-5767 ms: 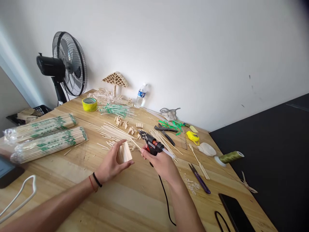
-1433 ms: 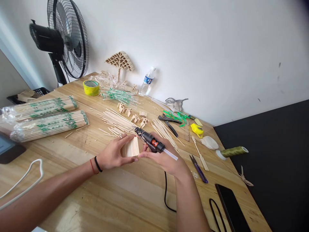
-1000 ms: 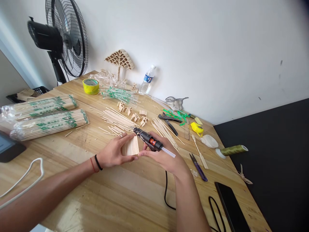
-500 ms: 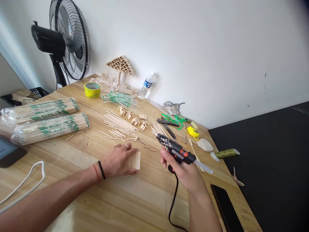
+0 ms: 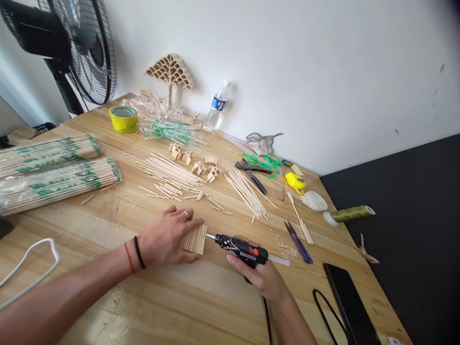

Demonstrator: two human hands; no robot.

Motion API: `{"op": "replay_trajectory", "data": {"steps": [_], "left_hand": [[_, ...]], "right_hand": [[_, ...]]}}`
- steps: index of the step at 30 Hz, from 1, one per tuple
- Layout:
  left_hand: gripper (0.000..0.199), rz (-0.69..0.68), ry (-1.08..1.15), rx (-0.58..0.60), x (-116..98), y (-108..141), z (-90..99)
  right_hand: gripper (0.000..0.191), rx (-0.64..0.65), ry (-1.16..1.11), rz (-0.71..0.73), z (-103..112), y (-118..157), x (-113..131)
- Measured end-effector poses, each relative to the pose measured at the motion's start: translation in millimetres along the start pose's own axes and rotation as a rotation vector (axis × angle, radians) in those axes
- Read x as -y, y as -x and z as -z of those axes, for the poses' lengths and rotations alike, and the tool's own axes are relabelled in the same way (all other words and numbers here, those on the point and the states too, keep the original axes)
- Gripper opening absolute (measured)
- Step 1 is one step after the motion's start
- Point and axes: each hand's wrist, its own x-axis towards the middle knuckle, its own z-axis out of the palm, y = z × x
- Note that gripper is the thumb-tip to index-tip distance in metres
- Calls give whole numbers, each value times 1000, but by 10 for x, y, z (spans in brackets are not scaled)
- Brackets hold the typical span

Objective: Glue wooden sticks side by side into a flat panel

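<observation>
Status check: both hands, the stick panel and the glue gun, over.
Left hand flat on stick panel, pinning it to table. Right hand grips glue gun, nozzle at panel's edge. Nothing between them.

Fan: cut off at 11 o'clock. Phone: cropped at 5 o'clock. Stick panel: left part hidden under left hand.

This looks like a craft room at home: a wooden table by a white wall, with stick packs, tape and a fan near it.
</observation>
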Motion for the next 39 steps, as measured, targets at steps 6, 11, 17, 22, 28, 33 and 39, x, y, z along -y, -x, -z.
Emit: {"op": "replay_trajectory", "data": {"steps": [6,11,17,22,28,33,39], "left_hand": [[69,-13,-49,28,-6,-20,21],[66,-31,-78,45,-14,-24,22],[64,-39,-99,53,-17,-28,33],[63,-48,-108,44,-6,-23,21],[64,-46,-99,46,-7,-24,21],[63,-45,-85,37,-14,-19,26],[63,-46,-91,36,-6,-22,15]], "right_hand": [[26,51,70,64,82,-43,149],[27,62,64,4,70,-57,217],[24,39,47,2,40,-53,208],[24,23,90,19,14,-50,176],[26,62,98,19,21,-55,208],[21,53,62,16,13,-62,226],[21,47,81,13,14,-63,204]]}}
